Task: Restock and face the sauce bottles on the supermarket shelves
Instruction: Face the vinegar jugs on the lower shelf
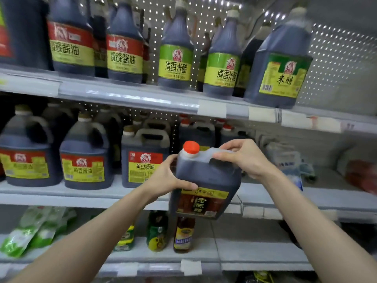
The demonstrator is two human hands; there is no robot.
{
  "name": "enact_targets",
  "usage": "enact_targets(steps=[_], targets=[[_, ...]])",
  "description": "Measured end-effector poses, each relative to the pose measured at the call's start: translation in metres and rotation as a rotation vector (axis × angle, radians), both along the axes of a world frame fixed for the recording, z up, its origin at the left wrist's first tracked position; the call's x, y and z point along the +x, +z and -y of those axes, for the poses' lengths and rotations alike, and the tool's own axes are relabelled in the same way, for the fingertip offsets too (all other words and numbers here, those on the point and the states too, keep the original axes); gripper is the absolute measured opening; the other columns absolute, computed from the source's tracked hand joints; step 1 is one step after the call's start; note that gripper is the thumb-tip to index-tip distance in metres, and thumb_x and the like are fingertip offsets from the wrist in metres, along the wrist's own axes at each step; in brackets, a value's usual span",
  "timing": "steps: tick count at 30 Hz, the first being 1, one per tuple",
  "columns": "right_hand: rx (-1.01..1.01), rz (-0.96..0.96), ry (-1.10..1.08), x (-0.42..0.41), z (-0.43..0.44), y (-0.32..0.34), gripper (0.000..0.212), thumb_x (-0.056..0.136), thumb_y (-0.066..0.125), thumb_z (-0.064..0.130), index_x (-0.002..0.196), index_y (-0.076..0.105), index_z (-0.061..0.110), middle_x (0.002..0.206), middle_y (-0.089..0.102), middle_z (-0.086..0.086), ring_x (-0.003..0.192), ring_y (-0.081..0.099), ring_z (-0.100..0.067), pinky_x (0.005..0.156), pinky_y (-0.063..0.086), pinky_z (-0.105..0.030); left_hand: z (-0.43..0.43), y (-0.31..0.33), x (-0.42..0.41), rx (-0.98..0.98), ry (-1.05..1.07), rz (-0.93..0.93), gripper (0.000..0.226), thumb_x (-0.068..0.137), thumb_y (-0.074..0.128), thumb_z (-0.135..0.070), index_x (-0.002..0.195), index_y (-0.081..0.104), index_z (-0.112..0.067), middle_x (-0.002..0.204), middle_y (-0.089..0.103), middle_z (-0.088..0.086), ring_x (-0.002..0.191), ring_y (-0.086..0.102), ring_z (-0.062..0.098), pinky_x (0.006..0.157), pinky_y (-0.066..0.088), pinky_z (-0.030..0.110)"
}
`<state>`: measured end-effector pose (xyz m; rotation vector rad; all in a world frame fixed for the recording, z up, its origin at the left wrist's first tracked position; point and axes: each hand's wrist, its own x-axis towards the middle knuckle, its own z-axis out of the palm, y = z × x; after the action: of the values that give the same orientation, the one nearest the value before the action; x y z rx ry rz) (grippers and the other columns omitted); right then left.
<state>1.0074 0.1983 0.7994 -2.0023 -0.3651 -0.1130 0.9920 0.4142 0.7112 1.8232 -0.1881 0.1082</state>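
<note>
Top shelf (130,97), sauce bottles (176,58), middle shelf (85,194), handled jugs (83,158)

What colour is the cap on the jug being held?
Orange-red cap, on the dark vinegar jug; the head view shows it clearly.

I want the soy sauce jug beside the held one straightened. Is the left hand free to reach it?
Probably not yet: the left hand grips the side of the red-capped jug. Nothing stands in front of the soy sauce jug, though.
</note>
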Motion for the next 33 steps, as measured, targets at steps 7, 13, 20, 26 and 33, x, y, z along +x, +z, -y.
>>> enact_targets(steps=[7,13,20,26,33], targets=[[-0.07,0.028,0.026,0.088,0.004,-0.021,0.02,0.068,0.086,0.019,0.081,0.071,0.013,0.078,0.07,-0.002,0.078,0.065,-0.016,0.07,0.052,-0.022,0.015,-0.022,0.065,-0.131,0.029,-0.046,0.073,0.058,0.087,0.002,0.112,0.05,-0.031,0.109,0.066,-0.007,0.098,0.064,0.006,0.069,0.052,0.015],[-0.075,0.036,0.058,0.134,0.003,-0.021,0.027,0.066,0.087,0.024,0.086,0.069,0.017,0.088,0.069,0.002,0.087,0.065,-0.012,0.074,0.052,-0.019,0.015,-0.024,0.099,-0.17,0.07,-0.068,0.089,0.056,0.089,-0.003,0.133,0.045,-0.014,0.109,0.068,-0.001,0.091,0.068,0.005,0.067,0.054,0.017],[0.029,0.039,0.012,0.15,-0.003,-0.034,0.037,0.074,0.082,0.025,0.104,0.07,0.008,0.102,0.069,-0.005,0.094,0.064,-0.017,0.077,0.052,-0.025,0.012,-0.03,0.11,-0.195,0.052,-0.066,0.082,0.064,0.085,-0.016,0.136,0.045,-0.015,0.111,0.069,-0.002,0.095,0.069,0.01,0.071,0.055,0.02],[0.102,0.058,-0.005,0.149,-0.002,-0.053,0.035,0.082,0.075,0.027,0.115,0.062,0.026,0.123,0.059,0.001,0.115,0.053,-0.018,0.091,0.046,-0.03,0.021,-0.045,0.114,-0.339,0.101,-0.072,0.052,0.079,0.075,-0.018,0.126,0.053,-0.019,0.107,0.071,0.001,0.094,0.069,0.013,0.076,0.055,0.026],[0.265,-0.022,-0.04,0.128,0.006,-0.094,0.081,0.081,0.074,0.033,0.148,0.03,0.024,0.132,0.05,0.008,0.113,0.051,-0.013,0.088,0.047,-0.028,0.034,-0.073,0.105,-0.254,0.098,-0.02,0.078,0.068,0.073,-0.045,0.138,0.039,-0.033,0.12,0.064,-0.007,0.109,0.062,0.009,0.089,0.052,0.029]])
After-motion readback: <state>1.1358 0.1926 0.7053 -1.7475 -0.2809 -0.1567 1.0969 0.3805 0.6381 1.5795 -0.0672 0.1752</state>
